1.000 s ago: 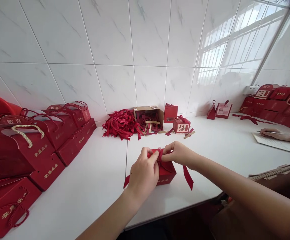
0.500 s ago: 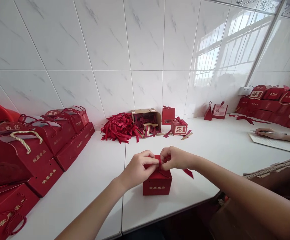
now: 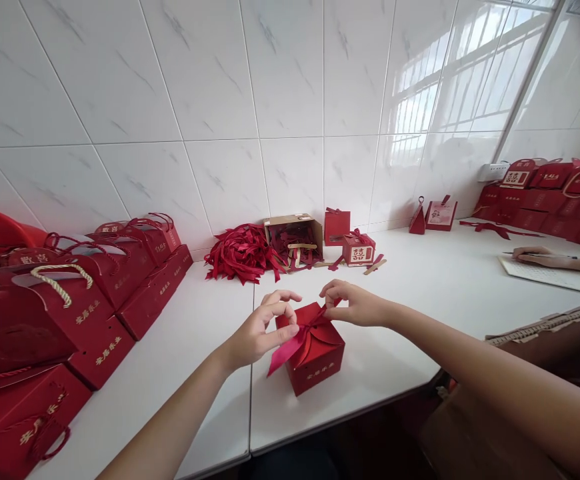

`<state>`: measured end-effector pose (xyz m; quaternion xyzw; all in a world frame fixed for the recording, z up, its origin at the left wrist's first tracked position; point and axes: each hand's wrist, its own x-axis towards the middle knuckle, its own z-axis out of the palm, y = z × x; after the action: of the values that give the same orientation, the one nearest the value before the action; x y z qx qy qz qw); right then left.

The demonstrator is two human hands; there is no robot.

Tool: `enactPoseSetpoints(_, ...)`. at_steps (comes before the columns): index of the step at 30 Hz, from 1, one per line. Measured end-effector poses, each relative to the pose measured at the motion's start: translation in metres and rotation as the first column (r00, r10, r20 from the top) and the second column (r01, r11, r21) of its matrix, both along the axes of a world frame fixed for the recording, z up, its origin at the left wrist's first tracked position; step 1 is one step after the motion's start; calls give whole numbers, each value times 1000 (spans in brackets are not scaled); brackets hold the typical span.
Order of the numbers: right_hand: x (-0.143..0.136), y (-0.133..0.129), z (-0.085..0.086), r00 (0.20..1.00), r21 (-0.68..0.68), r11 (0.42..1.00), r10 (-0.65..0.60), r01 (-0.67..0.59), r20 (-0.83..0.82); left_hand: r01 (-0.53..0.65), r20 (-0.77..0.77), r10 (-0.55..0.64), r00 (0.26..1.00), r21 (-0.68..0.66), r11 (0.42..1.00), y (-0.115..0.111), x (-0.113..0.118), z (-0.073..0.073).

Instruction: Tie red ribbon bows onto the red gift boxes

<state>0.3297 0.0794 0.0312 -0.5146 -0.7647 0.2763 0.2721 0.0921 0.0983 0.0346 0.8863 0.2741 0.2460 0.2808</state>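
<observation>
A red gift box (image 3: pixel 317 367) with gold characters on its front stands on the white table, turned at a slant. A red ribbon (image 3: pixel 290 347) runs over the crossed flaps on its top. At the box's left, my left hand (image 3: pixel 265 330) pinches one ribbon end between thumb and finger, and a bright tail hangs below. My right hand (image 3: pixel 353 304) pinches the other ribbon end above the back right of the lid.
Red boxes (image 3: pixel 155 287) are stacked at left. Near the wall are a ribbon pile (image 3: pixel 243 253), an open carton (image 3: pixel 319 233) and a small box (image 3: pixel 359 251). More boxes (image 3: pixel 535 207) stand at right, where a person's hand (image 3: pixel 540 257) holds a pen over paper.
My hands have moved apart, pulling the ribbon ends to either side. The box has turned, its lid flaps now show, and a ribbon tail hangs at the left.
</observation>
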Motion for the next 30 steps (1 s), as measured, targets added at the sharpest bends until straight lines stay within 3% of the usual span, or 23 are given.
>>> enactPoseSetpoints(3, 0, -1, -1, 994, 80, 997, -17, 9, 109, -1, -17, 0, 1000, -43, 999, 7, 4, -3)
enactPoseSetpoints(5, 2, 0, -3, 985, 105, 994, -8, -11, 174, -61, -95, 69, 993, 83, 995, 10, 2, -4)
enactPoseSetpoints(7, 4, 1, -4, 978, 125, 992, 1, -28, 207, -118, -177, 176, 968, 296, 948, 12, -2, -5)
enactPoseSetpoints(11, 5, 2, -5, 978, 125, 991, 13, -40, 210, -145, -203, 378, 903, 685, 714, 7, -9, -9)
enactPoseSetpoints(13, 4, 1, -6, 979, 111, 993, 24, -48, 204, -174, -151, 460, 875, 788, 590, 3, -10, -12)
enactPoseSetpoints(15, 4, 0, -5, 980, 105, 993, 31, -53, 199, -215, -106, 507, 855, 818, 533, 1, -10, -14)
enactPoseSetpoints(16, 4, -1, -5, 980, 106, 993, 37, -59, 195, -233, -102, 510, 854, 802, 550, 1, -10, -15)
enactPoseSetpoints(18, 4, -3, -3, 984, 104, 991, 66, -84, 167, -265, -130, 462, 877, 672, 691, 2, -9, -16)
enactPoseSetpoints(20, 3, -6, 1, 990, 82, 989, 118, -124, 73, -283, -136, 363, 922, 404, 870, 4, -9, -17)
enactPoseSetpoints(22, 1, -10, 4, 984, 62, 983, 174, -172, -41, -273, -78, 284, 956, 128, 954, 6, -9, -18)
enactPoseSetpoints(24, -2, -14, 6, 971, 60, 973, 229, -225, -74, -250, -15, 250, 968, -20, 968, 6, -7, -21)
enactPoseSetpoints(28, -7, -13, 3, 936, -14, 938, 347, -347, 61, -234, 59, 245, 968, -146, 961, 2, -2, -27)
enactPoseSetpoints(30, -3, -6, 0, 963, -50, 975, 223, -218, 149, -263, 138, 289, 947, -177, 948, 1, -3, -29)
